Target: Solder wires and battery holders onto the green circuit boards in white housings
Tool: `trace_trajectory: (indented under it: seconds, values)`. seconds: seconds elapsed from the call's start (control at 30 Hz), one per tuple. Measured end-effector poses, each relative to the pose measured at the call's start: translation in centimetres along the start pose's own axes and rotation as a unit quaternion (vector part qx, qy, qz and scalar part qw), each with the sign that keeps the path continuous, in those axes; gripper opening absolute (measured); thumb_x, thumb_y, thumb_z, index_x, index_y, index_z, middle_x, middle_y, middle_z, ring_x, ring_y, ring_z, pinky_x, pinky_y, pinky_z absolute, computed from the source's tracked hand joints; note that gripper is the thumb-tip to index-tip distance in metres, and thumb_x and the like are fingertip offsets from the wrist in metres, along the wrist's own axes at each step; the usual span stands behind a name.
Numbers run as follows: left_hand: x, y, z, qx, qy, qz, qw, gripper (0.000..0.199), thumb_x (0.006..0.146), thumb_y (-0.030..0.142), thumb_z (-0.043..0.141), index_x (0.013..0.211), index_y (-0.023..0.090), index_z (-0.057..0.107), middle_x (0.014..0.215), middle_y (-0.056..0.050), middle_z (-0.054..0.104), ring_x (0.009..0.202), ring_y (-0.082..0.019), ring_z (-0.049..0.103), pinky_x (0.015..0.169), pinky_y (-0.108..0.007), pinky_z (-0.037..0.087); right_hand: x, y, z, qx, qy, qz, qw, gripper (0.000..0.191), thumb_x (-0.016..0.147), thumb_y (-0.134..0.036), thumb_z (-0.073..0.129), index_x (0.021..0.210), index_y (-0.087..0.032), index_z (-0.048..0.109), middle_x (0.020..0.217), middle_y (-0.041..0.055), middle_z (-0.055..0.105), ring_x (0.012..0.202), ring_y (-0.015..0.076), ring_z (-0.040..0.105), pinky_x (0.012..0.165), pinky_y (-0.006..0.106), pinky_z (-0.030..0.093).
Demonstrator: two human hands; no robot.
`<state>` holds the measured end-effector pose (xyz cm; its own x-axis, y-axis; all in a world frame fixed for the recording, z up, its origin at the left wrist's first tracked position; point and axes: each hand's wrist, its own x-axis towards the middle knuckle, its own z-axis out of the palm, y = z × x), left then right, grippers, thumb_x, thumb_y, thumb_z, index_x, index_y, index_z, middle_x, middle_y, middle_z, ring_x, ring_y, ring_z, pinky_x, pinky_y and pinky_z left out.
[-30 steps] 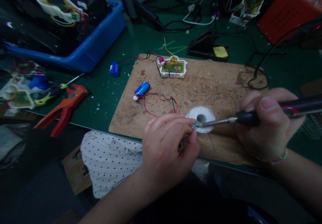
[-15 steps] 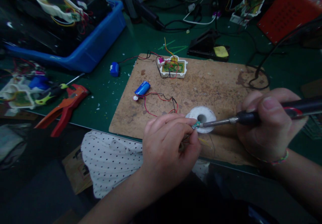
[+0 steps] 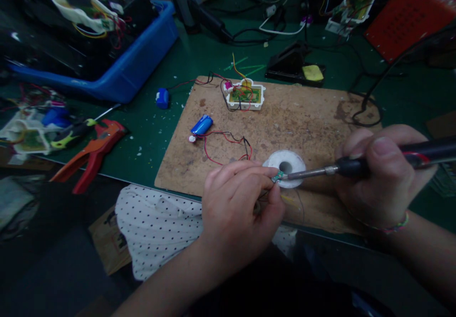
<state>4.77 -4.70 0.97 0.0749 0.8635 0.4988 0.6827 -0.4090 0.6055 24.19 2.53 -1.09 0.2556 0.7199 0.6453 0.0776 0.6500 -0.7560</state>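
Observation:
My left hand (image 3: 242, 203) pinches a small green circuit board (image 3: 279, 176) between thumb and fingertips, over a white solder spool (image 3: 290, 158). My right hand (image 3: 379, 179) grips a soldering iron (image 3: 351, 166) by its black handle. The iron's tip reaches the little board, at or very near its edge. Thin red and black wires run from a blue battery pack (image 3: 202, 125) toward my left hand, and their far ends are hidden behind it. A thin yellow wire (image 3: 290, 200) lies below the spool.
A brown work board (image 3: 302, 113) lies on the green table, bearing a white housing with a circuit (image 3: 245, 96). Red-handled cutters (image 3: 94, 153) and a blue bin (image 3: 142, 56) are left. Behind stand an iron stand with yellow sponge (image 3: 312, 73) and a red box (image 3: 409, 18).

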Motion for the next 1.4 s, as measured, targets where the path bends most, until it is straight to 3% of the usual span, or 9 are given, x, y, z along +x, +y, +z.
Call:
trace_trajectory:
  seconds: [0.37,0.63,1.1,1.4]
  values:
    - [0.0,-0.1,-0.1,0.006,-0.005,-0.001,1.000,0.011,0.084,0.014,0.071,0.079,0.022,0.065,0.095,0.003,0.082,0.097,-0.020,0.075,0.094,-0.039,0.050,-0.1,-0.5,0.0,0.006,-0.001,0.032,0.999,0.027,0.081,-0.033,0.073,0.063,-0.023,0.055,0.052,-0.0068,0.043,0.039,0.0093,0.042,0.034,0.026,0.030]
    - [-0.1,0.0,-0.1,0.006,-0.006,-0.003,1.000,0.011,0.084,0.014,0.070,0.080,0.022,0.066,0.095,0.002,0.082,0.096,-0.020,0.075,0.094,-0.039,0.050,-0.1,-0.2,0.0,0.011,0.015,0.014,1.000,0.027,0.080,-0.033,0.074,0.062,-0.022,0.056,0.051,-0.0069,0.044,0.039,0.0091,0.042,0.035,0.027,0.028]
    - [-0.1,0.0,-0.1,0.009,-0.005,0.002,1.000,0.011,0.084,0.014,0.070,0.079,0.023,0.065,0.094,0.002,0.082,0.096,-0.020,0.075,0.094,-0.040,0.051,-0.1,-0.9,-0.1,0.006,-0.007,0.041,0.999,0.024,0.081,-0.032,0.072,0.063,-0.023,0.057,0.053,-0.0061,0.046,0.042,0.0112,0.044,0.036,0.029,0.030]
    - [0.0,-0.1,-0.1,0.008,-0.009,0.000,1.000,0.010,0.084,0.014,0.070,0.081,0.023,0.065,0.096,0.002,0.082,0.097,-0.020,0.074,0.094,-0.040,0.050,0.0,-1.0,0.1,0.015,0.032,0.055,0.998,0.030,0.081,-0.037,0.073,0.063,-0.022,0.055,0.053,-0.0063,0.040,0.043,0.0089,0.042,0.037,0.027,0.029]
